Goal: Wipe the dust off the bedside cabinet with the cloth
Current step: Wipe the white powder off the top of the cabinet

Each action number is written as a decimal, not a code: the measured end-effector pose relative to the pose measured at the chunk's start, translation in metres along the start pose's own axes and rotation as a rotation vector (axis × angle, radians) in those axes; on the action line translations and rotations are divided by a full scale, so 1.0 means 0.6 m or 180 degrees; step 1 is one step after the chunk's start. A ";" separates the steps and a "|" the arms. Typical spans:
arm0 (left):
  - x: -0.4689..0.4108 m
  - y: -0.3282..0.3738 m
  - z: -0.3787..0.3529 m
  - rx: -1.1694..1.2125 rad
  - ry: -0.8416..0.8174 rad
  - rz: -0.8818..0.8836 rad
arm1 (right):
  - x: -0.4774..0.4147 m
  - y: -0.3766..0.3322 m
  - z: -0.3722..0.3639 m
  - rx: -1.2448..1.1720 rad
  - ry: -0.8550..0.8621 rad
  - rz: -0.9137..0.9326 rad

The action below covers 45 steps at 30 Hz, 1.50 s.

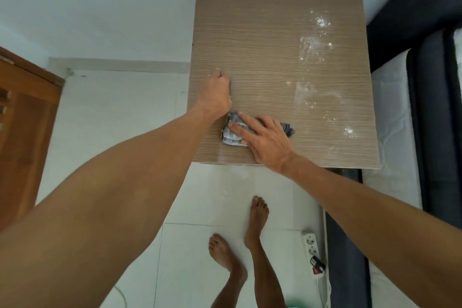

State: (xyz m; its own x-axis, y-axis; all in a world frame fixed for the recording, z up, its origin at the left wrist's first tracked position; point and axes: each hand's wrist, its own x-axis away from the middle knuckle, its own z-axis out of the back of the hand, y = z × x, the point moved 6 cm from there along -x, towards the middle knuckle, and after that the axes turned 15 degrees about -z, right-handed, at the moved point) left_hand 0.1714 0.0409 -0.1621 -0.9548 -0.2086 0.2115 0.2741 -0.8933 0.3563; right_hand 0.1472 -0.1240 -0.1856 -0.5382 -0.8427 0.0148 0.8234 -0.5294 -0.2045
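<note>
The bedside cabinet (265, 40) has a brown wood-grain top, seen from above. White dust (317, 52) lies in patches along its right half. A crumpled grey cloth (231, 136) sits near the front edge, left of the middle. My right hand (262, 137) lies flat on the cloth with fingers spread, pressing it onto the top. My left hand (217, 92) rests on the cabinet's left part, fingers curled under, holding nothing. The left half of the top looks free of dust.
A dark bed frame with a white mattress (390, 112) stands right of the cabinet. A white power strip (312, 250) with a plug lies on the tiled floor near my bare feet (255, 220). A wooden door (22, 120) is at the left. White wall behind.
</note>
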 end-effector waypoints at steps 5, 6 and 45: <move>0.050 0.013 -0.017 0.0035 -0.0071 -0.0073 | 0.082 -0.052 -0.016 -0.0203 -0.0144 0.0173; 0.059 0.015 -0.018 0.0030 -0.0063 -0.0113 | 0.096 -0.060 -0.014 -0.0207 -0.0179 0.0260; -0.171 0.139 -0.026 0.0070 -0.0263 0.0283 | -0.254 0.364 0.187 -0.0196 0.0250 -0.0317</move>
State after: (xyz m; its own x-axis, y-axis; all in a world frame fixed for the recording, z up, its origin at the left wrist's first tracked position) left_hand 0.2905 -0.0182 -0.1683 -0.9142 -0.2524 0.3172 0.3607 -0.8636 0.3523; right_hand 0.4296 -0.1221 -0.1225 -0.6312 -0.7747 -0.0380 0.7537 -0.6011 -0.2657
